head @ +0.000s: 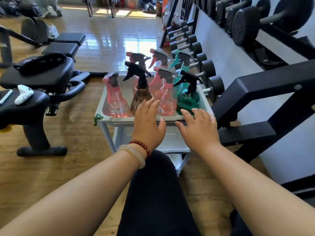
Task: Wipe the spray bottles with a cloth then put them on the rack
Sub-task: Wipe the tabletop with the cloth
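Note:
Several spray bottles stand in the top tray of a white rack. The front row holds a pink bottle, a brown bottle, a second pink bottle and a green bottle; more pink and teal bottles stand behind. My left hand, with a bead bracelet and a bangle at the wrist, hovers open at the tray's front edge before the brown bottle. My right hand is open too, fingers spread, just before the green bottle. Neither hand holds anything. No cloth is in view.
A dumbbell rack with black dumbbells runs along the right. Black workout benches stand to the left; one carries a phone and a white object. A green hook hangs on the rack's left corner. My dark-clad knee is below.

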Demonstrator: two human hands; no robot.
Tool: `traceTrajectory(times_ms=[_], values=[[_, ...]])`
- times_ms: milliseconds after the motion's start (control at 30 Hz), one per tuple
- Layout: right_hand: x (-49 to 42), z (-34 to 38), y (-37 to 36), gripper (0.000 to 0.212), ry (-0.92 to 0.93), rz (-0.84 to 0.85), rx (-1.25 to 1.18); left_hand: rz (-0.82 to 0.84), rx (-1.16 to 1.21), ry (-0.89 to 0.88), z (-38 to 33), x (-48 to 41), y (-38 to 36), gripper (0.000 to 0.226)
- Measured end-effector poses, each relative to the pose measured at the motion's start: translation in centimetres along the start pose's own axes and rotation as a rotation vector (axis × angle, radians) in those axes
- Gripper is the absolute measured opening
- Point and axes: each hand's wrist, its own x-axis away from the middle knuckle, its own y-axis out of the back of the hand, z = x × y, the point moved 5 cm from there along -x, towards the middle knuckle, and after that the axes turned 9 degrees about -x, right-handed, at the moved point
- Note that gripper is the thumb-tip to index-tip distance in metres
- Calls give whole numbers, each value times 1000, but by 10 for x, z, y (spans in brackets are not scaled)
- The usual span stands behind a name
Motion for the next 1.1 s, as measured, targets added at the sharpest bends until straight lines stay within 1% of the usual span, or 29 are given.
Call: traceTrajectory(times_ms=[200, 333, 500, 700, 800, 1000, 1100], values=[[18, -50, 18, 57, -98, -46, -4, 96, -79, -161, -50, -7, -37, 51], [35, -87, 33, 57, -184, -67, -12, 118, -43, -263, -95, -8, -64, 48], [62, -138, 57, 57, -312, -139, 10, 176, 0, -390, -152, -4, -92, 48], [117, -197, 88, 59, -486, -193, 56, 326, 83, -528, -227, 11, -118, 49], [152, -225, 107, 59, -577, -232, 61, 351, 116, -617, -274, 22, -125, 50], [225, -275, 145, 59, -711, -309, 112, 404, 178, -727, -366, 56, -127, 51], [257, -300, 159, 61, -760, -305, 122, 439, 198, -780, -409, 78, -131, 51]])
